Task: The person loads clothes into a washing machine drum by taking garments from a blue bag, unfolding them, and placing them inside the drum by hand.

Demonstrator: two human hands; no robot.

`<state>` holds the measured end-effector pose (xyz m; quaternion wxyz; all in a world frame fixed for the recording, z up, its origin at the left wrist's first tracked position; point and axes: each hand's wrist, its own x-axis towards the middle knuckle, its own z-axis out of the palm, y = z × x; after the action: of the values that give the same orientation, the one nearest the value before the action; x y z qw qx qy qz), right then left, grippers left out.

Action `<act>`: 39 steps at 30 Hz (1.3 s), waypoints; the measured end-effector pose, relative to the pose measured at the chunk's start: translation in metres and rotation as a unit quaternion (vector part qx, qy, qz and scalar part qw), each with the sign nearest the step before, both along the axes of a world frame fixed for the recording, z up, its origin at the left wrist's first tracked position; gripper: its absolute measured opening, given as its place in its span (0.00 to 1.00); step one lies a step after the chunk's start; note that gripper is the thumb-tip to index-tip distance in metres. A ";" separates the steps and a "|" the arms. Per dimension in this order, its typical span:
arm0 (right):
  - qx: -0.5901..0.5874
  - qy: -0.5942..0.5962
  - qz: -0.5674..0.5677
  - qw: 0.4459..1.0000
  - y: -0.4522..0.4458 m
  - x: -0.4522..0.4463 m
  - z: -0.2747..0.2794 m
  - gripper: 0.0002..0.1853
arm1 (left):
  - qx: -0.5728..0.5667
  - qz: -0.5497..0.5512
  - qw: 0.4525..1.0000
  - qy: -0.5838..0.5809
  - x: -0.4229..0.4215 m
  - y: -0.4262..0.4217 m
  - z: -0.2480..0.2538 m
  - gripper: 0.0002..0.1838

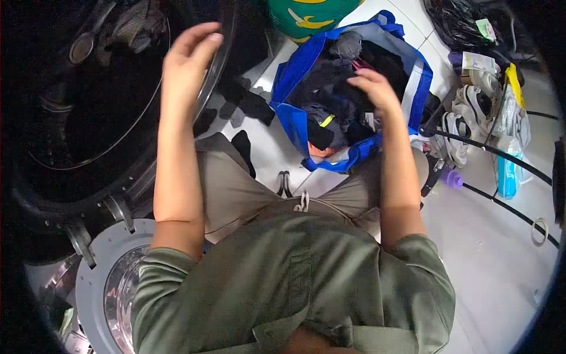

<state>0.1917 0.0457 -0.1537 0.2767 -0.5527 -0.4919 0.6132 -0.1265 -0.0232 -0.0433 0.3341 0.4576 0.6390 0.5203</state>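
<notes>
Dark clothes (331, 85), 1 o'clock: judged soft, light, best grasped bunched | left hand (184, 62), 11 o'clock; right hand (378, 92), 1 o'clock: half-spread, nothing held

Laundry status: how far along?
Done: washer door swung open.
In hand: nothing visible; left hand at the machine opening, right hand over the blue bag.
Left, probably: dark clothes filling the bag, dark pieces on the floor. Can't tell whether loading or unloading.

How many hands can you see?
2: the left hand is by the big dark round opening, and the right hand over the dark clothes in the blue bag.
</notes>
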 end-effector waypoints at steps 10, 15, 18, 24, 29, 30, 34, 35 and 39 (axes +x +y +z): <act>0.048 0.180 0.227 0.956 -0.052 -0.087 0.105 0.19 | -0.105 -0.205 0.964 -0.132 0.019 -0.003 -0.015 0.24; 0.134 -0.420 0.244 0.864 -0.069 -0.046 -0.025 0.21 | -0.080 -0.142 0.969 0.183 -0.015 0.004 -0.055 0.31; 0.116 -0.464 0.271 0.835 -0.084 -0.043 -0.052 0.18 | -0.044 -0.121 0.946 0.299 -0.011 0.003 -0.060 0.39; 0.278 0.045 0.247 0.927 -0.067 -0.094 0.091 0.13 | 0.120 -0.409 0.897 0.117 0.036 -0.020 -0.029 0.35; 0.091 0.089 0.044 0.991 0.002 -0.058 0.056 0.15 | -0.070 -0.200 0.977 0.000 0.004 -0.013 -0.001 0.19; 0.139 -0.077 0.053 0.986 0.007 -0.048 0.009 0.18 | -0.082 -0.150 0.984 -0.037 -0.010 -0.010 -0.002 0.18; 0.142 -0.398 0.226 0.878 -0.044 -0.027 -0.166 0.16 | -0.027 -0.114 0.952 0.283 -0.029 -0.002 -0.032 0.28; 0.142 -0.399 0.226 0.877 -0.045 -0.023 -0.162 0.16 | 0.001 -0.109 0.929 0.353 -0.021 -0.003 -0.033 0.31; 0.156 -0.279 0.119 0.940 -0.026 -0.016 -0.073 0.18 | 0.028 -0.192 0.933 0.303 0.003 -0.005 -0.023 0.24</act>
<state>0.1758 0.0195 -0.2271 0.1364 -0.5886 -0.7013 0.3785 -0.1234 -0.0278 -0.0659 0.2046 0.7167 0.5951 0.3006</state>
